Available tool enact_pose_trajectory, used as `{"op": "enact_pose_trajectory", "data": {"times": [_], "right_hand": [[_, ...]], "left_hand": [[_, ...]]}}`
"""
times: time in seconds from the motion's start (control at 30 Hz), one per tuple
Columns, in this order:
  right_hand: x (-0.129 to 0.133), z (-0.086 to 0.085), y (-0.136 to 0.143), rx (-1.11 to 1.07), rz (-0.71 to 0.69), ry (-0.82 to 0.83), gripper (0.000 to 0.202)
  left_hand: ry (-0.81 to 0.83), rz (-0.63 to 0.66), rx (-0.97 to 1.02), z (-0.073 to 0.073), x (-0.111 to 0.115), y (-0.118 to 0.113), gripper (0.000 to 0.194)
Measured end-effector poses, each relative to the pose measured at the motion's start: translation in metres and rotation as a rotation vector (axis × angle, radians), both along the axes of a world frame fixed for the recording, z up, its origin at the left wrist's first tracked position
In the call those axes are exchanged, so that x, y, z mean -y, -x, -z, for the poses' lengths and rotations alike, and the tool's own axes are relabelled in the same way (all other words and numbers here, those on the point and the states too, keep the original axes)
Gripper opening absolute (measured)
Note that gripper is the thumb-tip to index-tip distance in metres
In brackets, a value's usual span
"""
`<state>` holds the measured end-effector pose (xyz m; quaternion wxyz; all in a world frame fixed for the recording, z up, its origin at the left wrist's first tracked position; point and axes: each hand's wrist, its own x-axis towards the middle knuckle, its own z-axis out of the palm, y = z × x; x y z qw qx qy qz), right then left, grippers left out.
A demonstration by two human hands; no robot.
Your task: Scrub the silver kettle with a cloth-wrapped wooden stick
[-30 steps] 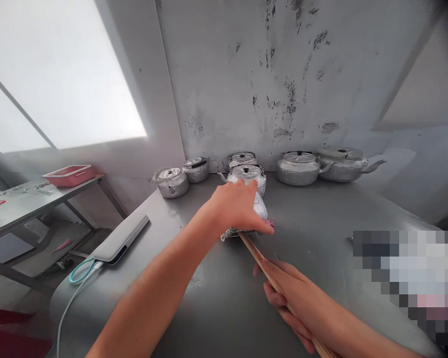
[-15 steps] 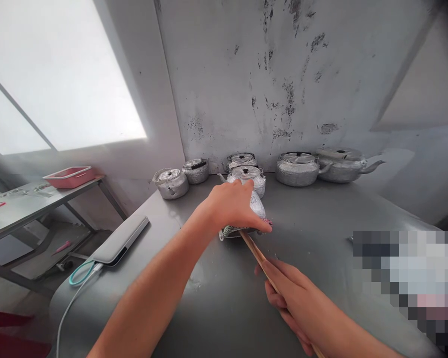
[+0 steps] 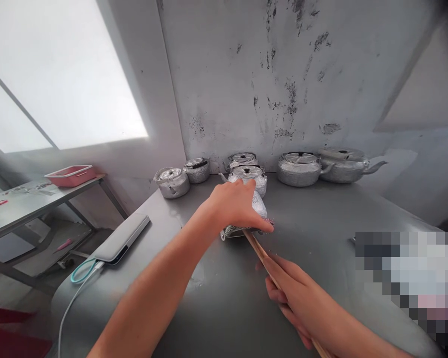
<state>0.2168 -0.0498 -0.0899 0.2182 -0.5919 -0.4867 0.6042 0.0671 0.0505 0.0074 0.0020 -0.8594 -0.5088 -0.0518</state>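
In the middle of the table, my left hand (image 3: 236, 205) is closed over a small silver kettle (image 3: 259, 205) from above, its thumb along the right side. The kettle is tilted, its open rim facing me and a small lug showing at the left; most of its body is hidden under the hand. My right hand (image 3: 291, 291) is wrapped round a long wooden stick (image 3: 260, 251). The stick's far end goes in at the kettle's mouth, and its tip is out of sight. Just beyond stands another silver kettle (image 3: 251, 180) with a lid.
Several more dented silver kettles (image 3: 300, 171) line the wall at the back of the grey table (image 3: 216, 303). A white power bank (image 3: 121, 241) with a cable (image 3: 69, 303) lies at the left. A pink basket (image 3: 72, 176) sits on a side table. A blurred patch (image 3: 414, 273) covers the right edge.
Hardly anything differs. The view has shifted very slightly, and both hands keep the same hold on the kettle and the stick.
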Motion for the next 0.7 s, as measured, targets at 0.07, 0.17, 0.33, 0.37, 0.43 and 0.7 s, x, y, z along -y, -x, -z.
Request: {"op": "enact_pose_trajectory", "data": {"times": [0.07,0.17,0.33,0.37,0.43,0.7], "right_hand": [[-0.0027,-0.0008,0.0005,0.007,-0.021,0.008,0.039],[-0.0061,-0.0034,0.0008,0.015,0.0,-0.008,0.038],[-0.0066,-0.0047,0.0001,0.035,-0.012,0.011,0.037],[-0.0064,-0.0046,-0.0001,0.033,-0.007,-0.006,0.036],[-0.0064,-0.0045,-0.0002,0.026,0.004,-0.032,0.037],[-0.0073,-0.0082,-0.0006,-0.009,-0.015,-0.002,0.04]], "left_hand": [[-0.001,-0.003,-0.004,0.0002,0.0002,0.0001,0.083],[-0.003,-0.009,-0.008,0.0003,0.0004,-0.0001,0.081],[-0.008,-0.003,-0.01,0.0005,-0.0003,-0.0009,0.084],[-0.008,-0.003,-0.008,0.0005,-0.0005,-0.001,0.083],[-0.008,-0.001,-0.002,0.0005,-0.0006,-0.0011,0.083],[-0.004,0.0,-0.001,0.0005,0.0003,0.0003,0.082]]}}
